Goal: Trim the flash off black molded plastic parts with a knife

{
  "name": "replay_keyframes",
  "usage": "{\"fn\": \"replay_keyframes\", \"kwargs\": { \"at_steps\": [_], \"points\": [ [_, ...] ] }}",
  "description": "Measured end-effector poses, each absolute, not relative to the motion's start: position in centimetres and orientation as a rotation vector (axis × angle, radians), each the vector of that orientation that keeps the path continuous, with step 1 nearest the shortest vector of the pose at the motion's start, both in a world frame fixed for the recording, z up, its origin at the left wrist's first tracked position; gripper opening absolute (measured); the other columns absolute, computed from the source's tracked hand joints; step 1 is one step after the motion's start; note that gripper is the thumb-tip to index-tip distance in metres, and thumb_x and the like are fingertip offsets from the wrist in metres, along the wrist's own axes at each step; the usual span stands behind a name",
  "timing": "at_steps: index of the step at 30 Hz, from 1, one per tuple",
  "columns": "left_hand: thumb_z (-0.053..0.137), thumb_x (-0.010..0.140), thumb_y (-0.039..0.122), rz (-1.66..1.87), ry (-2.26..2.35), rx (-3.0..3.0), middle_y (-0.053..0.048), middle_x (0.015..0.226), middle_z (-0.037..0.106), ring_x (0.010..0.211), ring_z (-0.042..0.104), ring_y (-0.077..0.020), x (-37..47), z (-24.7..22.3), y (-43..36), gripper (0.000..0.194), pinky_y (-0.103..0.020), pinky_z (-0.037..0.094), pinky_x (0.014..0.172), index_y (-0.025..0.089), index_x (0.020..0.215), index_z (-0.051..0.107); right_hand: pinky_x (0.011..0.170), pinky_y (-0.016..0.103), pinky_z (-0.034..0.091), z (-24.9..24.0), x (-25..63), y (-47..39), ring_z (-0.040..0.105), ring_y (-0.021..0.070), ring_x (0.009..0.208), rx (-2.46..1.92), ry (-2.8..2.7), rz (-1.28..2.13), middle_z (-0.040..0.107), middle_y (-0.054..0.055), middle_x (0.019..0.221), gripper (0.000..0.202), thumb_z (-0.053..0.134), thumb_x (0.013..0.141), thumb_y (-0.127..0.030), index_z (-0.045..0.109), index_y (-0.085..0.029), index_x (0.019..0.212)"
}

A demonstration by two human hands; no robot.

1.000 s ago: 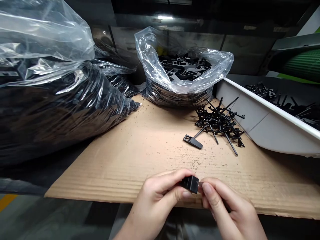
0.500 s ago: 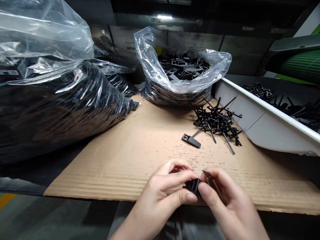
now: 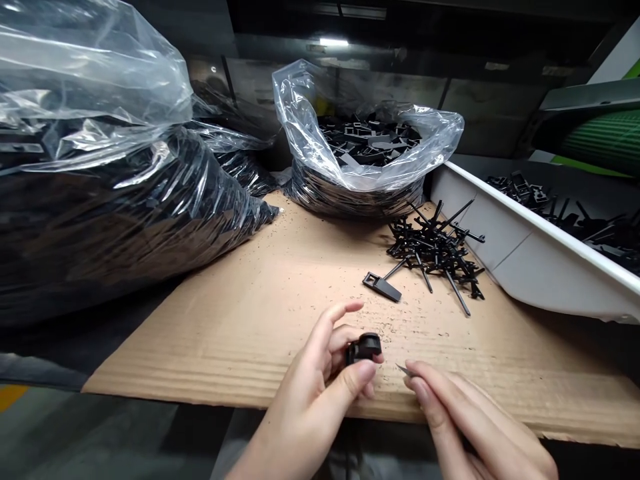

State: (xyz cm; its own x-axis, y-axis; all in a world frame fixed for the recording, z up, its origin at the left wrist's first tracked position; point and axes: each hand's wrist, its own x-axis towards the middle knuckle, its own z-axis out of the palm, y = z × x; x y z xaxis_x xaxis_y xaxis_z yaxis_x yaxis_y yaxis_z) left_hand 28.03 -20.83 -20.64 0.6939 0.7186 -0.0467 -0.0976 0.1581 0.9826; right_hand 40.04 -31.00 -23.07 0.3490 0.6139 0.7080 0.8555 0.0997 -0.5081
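Observation:
Between the thumb and fingers of my left hand (image 3: 320,387) is a small black plastic part (image 3: 366,347) with a rounded end. My left index finger is raised off it. My right hand (image 3: 470,413) pinches a thin pointed blade (image 3: 404,369), its tip directed left at the part but apart from it; most of the blade is hidden by the fingers. Beyond the hands lies a flat black plastic clip (image 3: 383,287) with a square opening, touching a pile of black sprue pieces (image 3: 435,247) with thin rods.
Fine black shavings dot the cardboard sheet (image 3: 225,333). An open clear bag (image 3: 367,173) of black parts stands at the back. A large filled bag (image 3: 110,200) fills the left. At right is a white tray (image 3: 530,240) with black parts.
My hands have moved apart. The right hand with the blade has drawn away to the right, and the black part has been turned in my left hand.

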Motion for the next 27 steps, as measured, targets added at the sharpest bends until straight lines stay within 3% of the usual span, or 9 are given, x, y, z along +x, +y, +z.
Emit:
{"fn": "replay_keyframes", "kwargs": {
  "at_steps": [4, 9, 27],
  "points": [
    [0.055, 0.078, 0.019, 0.624, 0.639, 1.420, -0.001, 0.080, 0.060, 0.065, 0.055, -0.0132, 28.0, -20.5, -20.7, 0.014, -0.020, 0.045, 0.058, 0.020, 0.089, 0.064, 0.059, 0.024, 0.046, -23.3, 40.4, -30.2, 0.063, 0.0154, 0.061, -1.605, -1.451, -0.501, 0.069, 0.002, 0.073, 0.016, 0.056, 0.076, -0.015, 0.059, -0.020, 0.091],
    [0.054, 0.077, 0.015, 0.677, 0.626, 1.466, 0.001, 0.066, 0.055, 0.058, 0.051, -0.0114, 28.0, -20.1, -20.6, 0.013, -0.018, 0.041, 0.051, 0.018, 0.075, 0.067, 0.059, 0.025, 0.044, -22.5, 40.2, -29.7, 0.060, 0.0147, 0.060, -1.642, -1.504, -0.537, 0.067, 0.000, 0.071, 0.013, 0.052, 0.079, -0.016, 0.061, -0.020, 0.088],
    [0.052, 0.080, 0.011, 0.663, 0.533, 1.457, 0.002, 0.065, 0.053, 0.058, 0.049, -0.0092, 27.5, -20.5, -20.6, 0.016, -0.015, 0.040, 0.053, 0.017, 0.081, 0.067, 0.061, 0.026, 0.042, -22.3, 39.9, -29.9, 0.055, 0.0165, 0.067, -1.597, -1.525, -0.439, 0.066, 0.003, 0.075, 0.018, 0.058, 0.074, -0.011, 0.059, -0.017, 0.091]
  ]
}}
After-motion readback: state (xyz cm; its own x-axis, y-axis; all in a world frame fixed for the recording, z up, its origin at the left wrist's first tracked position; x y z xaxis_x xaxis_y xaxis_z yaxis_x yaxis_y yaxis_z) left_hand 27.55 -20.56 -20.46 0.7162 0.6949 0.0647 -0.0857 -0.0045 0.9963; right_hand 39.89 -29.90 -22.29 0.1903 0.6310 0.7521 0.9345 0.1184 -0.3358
